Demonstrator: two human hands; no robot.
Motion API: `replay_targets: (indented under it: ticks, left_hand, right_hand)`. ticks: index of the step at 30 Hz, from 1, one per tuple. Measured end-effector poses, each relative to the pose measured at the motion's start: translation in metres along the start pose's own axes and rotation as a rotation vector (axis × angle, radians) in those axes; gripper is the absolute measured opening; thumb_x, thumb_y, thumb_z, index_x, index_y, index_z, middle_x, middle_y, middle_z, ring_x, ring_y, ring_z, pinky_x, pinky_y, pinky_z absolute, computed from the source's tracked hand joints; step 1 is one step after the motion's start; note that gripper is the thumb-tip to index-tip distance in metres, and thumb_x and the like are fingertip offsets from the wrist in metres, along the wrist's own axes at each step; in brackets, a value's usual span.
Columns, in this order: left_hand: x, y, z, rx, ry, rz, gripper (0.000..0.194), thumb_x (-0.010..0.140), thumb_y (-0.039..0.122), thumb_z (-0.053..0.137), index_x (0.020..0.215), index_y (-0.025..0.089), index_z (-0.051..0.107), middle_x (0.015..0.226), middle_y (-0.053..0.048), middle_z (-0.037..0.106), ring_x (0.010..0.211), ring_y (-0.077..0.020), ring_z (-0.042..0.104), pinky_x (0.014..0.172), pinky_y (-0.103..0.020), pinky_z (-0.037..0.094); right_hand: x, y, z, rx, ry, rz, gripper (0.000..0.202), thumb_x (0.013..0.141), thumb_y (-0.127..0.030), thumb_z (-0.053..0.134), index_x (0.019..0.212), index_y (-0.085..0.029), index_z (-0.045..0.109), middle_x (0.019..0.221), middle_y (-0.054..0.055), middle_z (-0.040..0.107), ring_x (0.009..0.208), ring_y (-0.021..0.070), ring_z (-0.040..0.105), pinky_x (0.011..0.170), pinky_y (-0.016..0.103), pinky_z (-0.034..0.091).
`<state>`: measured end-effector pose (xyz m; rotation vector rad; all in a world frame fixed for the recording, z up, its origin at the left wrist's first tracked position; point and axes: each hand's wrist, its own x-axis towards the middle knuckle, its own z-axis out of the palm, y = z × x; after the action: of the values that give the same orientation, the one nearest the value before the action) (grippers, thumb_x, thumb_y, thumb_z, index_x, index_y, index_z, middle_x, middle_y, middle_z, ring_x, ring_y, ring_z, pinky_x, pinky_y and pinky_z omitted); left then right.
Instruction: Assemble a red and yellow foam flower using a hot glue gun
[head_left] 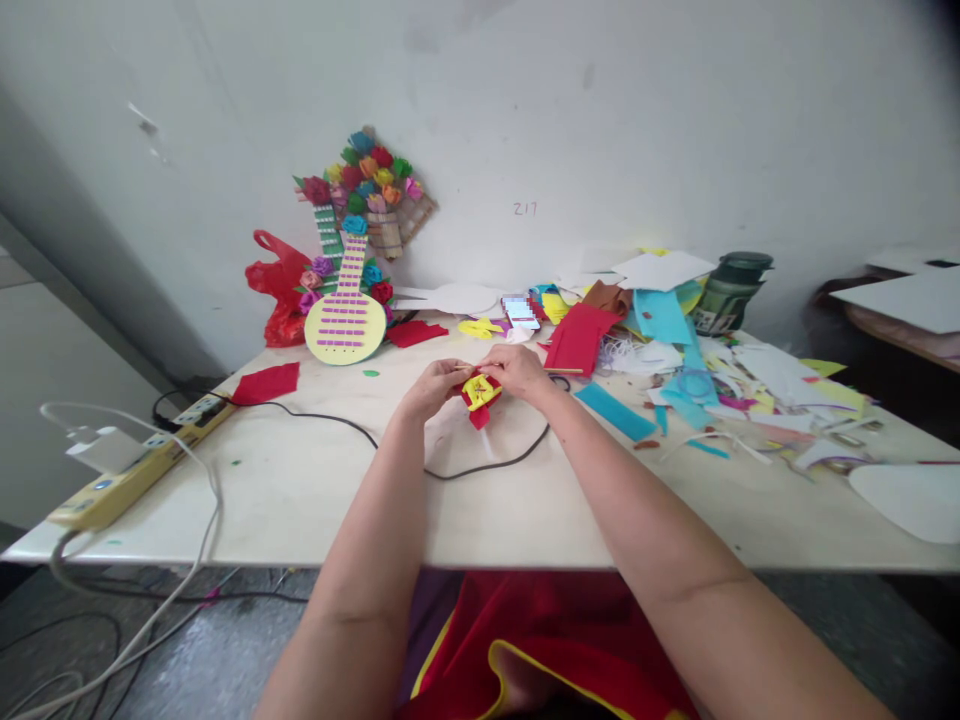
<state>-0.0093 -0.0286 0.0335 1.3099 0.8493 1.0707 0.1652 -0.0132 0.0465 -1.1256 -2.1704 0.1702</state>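
Over the middle of the table, my left hand (437,386) and my right hand (517,370) are close together, fingers closed around a small paper flower (480,392). It has a yellow centre, red petals around it, and one red tip pointing down towards me. My left hand grips its left edge, while my right hand pinches its upper right edge. A thin tan stick (564,371) shows just beyond my right hand; whether that hand touches it I cannot tell. My fingertips are partly hidden behind the flower. A black cable (480,470) loops across the table below the hands.
A yellow power strip (124,485) with a white charger lies at left. A paper guitar (345,328) and a bouquet of paper flowers (371,175) lean against the wall. Red crepe paper (581,335), blue strips (615,412), scraps, a phone (520,312) and a dark bottle (731,290) occupy the right and back.
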Motion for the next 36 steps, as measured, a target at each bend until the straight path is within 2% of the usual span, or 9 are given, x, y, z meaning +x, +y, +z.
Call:
replay_targets:
  ticks: [7, 14, 18, 23, 31, 36]
  left_hand:
    - [0.001, -0.003, 0.003, 0.019, 0.012, 0.031, 0.036, 0.062, 0.044, 0.074, 0.073, 0.012, 0.062, 0.067, -0.004, 0.061, 0.064, -0.013, 0.057, 0.062, -0.025, 0.044]
    - [0.002, -0.003, 0.005, 0.097, 0.058, 0.049, 0.037, 0.058, 0.045, 0.076, 0.066, 0.013, 0.061, 0.06, -0.002, 0.059, 0.057, -0.0114, 0.054, 0.058, -0.025, 0.042]
    - [0.003, -0.002, 0.005, 0.141, 0.087, 0.053, 0.037, 0.056, 0.046, 0.077, 0.065, 0.013, 0.062, 0.059, -0.002, 0.06, 0.057, -0.0121, 0.054, 0.057, -0.025, 0.042]
    - [0.002, -0.002, 0.005, 0.177, 0.126, 0.054, 0.034, 0.057, 0.043, 0.077, 0.065, 0.013, 0.063, 0.058, -0.003, 0.06, 0.057, -0.0127, 0.054, 0.057, -0.025, 0.042]
    - [0.002, -0.003, 0.004, 0.169, 0.111, 0.062, 0.033, 0.056, 0.041, 0.077, 0.066, 0.013, 0.063, 0.061, -0.003, 0.061, 0.058, -0.0133, 0.056, 0.059, -0.026, 0.044]
    - [0.002, -0.002, 0.006, 0.122, 0.103, 0.056, 0.033, 0.058, 0.041, 0.076, 0.067, 0.012, 0.064, 0.063, -0.004, 0.062, 0.06, -0.0137, 0.057, 0.061, -0.027, 0.044]
  right_hand:
    - [-0.001, -0.004, -0.004, 0.001, -0.016, 0.017, 0.018, 0.079, -0.02, 0.057, 0.085, -0.021, 0.073, 0.09, 0.003, 0.07, 0.084, 0.0161, 0.06, 0.068, 0.026, 0.041]
    - [0.0, -0.006, -0.003, -0.01, -0.028, 0.065, 0.014, 0.074, -0.02, 0.06, 0.079, -0.022, 0.073, 0.088, 0.003, 0.07, 0.084, 0.0167, 0.059, 0.069, 0.026, 0.042]
    - [0.001, -0.001, 0.001, 0.095, -0.049, 0.109, 0.015, 0.073, -0.022, 0.061, 0.081, -0.02, 0.073, 0.085, 0.003, 0.071, 0.079, 0.0155, 0.06, 0.068, 0.025, 0.043]
    - [0.002, 0.005, -0.002, 0.223, -0.113, 0.067, 0.024, 0.079, -0.02, 0.051, 0.085, -0.015, 0.074, 0.081, 0.004, 0.071, 0.075, 0.0135, 0.06, 0.066, 0.023, 0.042]
    - [0.003, 0.014, -0.001, 0.119, -0.136, 0.037, 0.021, 0.078, -0.026, 0.056, 0.086, -0.017, 0.073, 0.083, 0.003, 0.068, 0.076, 0.0132, 0.058, 0.067, 0.023, 0.041]
    - [0.004, 0.018, 0.004, 0.136, -0.11, 0.037, 0.019, 0.077, -0.027, 0.058, 0.082, -0.017, 0.074, 0.083, 0.004, 0.067, 0.078, 0.0142, 0.059, 0.069, 0.023, 0.042]
